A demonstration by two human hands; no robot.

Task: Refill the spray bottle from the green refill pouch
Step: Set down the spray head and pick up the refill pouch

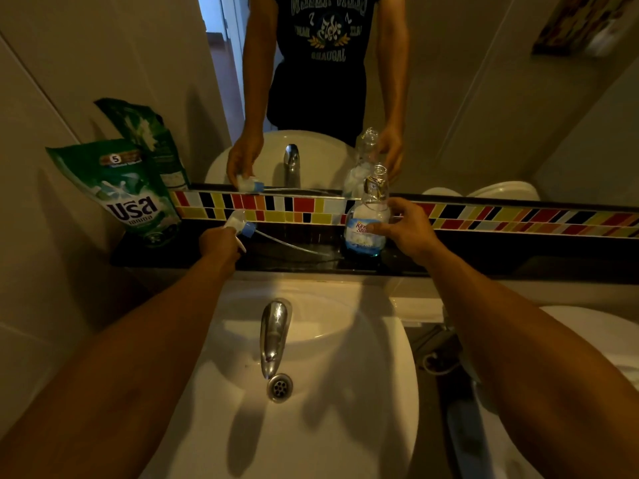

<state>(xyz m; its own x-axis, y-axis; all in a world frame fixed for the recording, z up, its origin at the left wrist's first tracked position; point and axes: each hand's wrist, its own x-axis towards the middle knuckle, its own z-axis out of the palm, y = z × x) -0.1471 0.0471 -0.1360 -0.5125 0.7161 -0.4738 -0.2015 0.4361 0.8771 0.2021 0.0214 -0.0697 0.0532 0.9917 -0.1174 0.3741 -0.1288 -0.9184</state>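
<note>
Risk: uncapped clear plastic spray bottle [364, 219], steadied by right hand [404, 229], could be tipped off narrow black ledge [484, 264] while white-and-blue trigger head [242, 224] is gripped in left hand [219, 242], 1 hand left for green refill pouch [128, 191].

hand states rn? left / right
Left hand: closed on the white-and-blue spray trigger head, dip tube trailing.
Right hand: closed around the clear plastic spray bottle standing on the black ledge.

The spray bottle [363, 223] label print is blurred, partly hidden by the right hand [404, 228].
</note>
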